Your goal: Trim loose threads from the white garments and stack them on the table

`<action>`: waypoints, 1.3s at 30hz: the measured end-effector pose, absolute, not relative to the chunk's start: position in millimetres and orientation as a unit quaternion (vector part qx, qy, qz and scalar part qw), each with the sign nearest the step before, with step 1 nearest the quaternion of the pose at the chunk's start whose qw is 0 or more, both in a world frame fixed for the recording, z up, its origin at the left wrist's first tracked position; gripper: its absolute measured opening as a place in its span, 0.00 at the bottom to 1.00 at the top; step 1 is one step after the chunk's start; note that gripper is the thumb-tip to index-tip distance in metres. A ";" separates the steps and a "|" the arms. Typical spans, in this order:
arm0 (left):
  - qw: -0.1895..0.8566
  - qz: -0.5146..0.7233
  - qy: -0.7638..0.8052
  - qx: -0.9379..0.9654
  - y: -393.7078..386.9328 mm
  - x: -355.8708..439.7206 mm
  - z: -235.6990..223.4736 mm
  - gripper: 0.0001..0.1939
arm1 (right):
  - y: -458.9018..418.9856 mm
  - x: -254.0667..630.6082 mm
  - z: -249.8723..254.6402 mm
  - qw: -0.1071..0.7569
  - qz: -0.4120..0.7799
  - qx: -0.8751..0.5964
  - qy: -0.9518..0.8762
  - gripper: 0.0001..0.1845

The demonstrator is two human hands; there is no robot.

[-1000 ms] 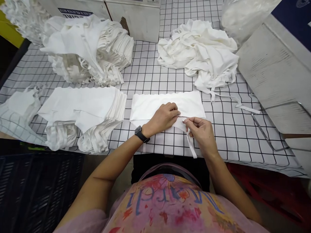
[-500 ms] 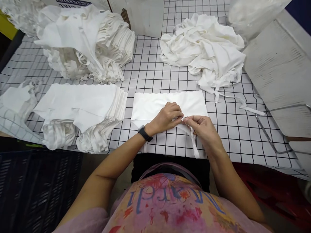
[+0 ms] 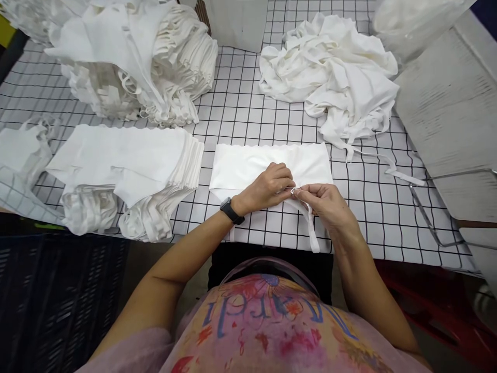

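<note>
A white bra top (image 3: 252,165) lies flat on the table in front of me, its wavy edge facing away. My left hand (image 3: 271,185), with a dark watch on the wrist, rests over its near middle. Thumb and fingers there pinch the garment's thin white strap (image 3: 311,228). Fingertip to fingertip with it, my right hand (image 3: 324,203) pinches the same strap at a small pale piece (image 3: 292,191), perhaps a strap slider. Below the right hand, the strap's loose part hangs toward the table's front edge. The fingers hide part of the strap.
Left of me lies a neat stack of white tops (image 3: 124,153), with a taller pile (image 3: 178,57) behind it. A loose heap of white garments (image 3: 330,67) sits at the back right. Beyond it stand a pale carton (image 3: 430,109) and a bent metal wire frame (image 3: 430,217).
The view has shifted slightly, so the piles sit a little higher in the picture. Both hands keep their pinch on the strap, with hardly any movement.
</note>
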State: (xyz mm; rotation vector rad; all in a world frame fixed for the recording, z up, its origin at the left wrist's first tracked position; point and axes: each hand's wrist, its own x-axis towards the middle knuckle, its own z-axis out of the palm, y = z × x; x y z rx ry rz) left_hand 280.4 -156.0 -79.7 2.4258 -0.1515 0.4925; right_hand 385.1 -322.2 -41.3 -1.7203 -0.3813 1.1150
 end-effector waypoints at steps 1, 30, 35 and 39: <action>0.332 0.192 -0.060 0.922 -155.8 280.3 -80.1 0.11 | -322.2 385.2 -40.8 0.504 0.464 -0.711 -0.157 0.19; 0.298 0.172 -0.071 0.936 -154.7 278.5 -76.6 0.12 | -320.1 378.6 -36.6 0.491 0.402 -0.765 -0.112 0.15; 0.307 0.204 -0.080 0.926 -153.7 277.3 -82.3 0.09 | -318.2 369.0 -35.0 0.523 0.341 -0.777 -0.079 0.12; 0.277 0.191 -0.076 0.938 -157.4 277.4 -82.4 0.12 | -318.1 358.0 -35.9 0.570 0.310 -0.758 -0.057 0.10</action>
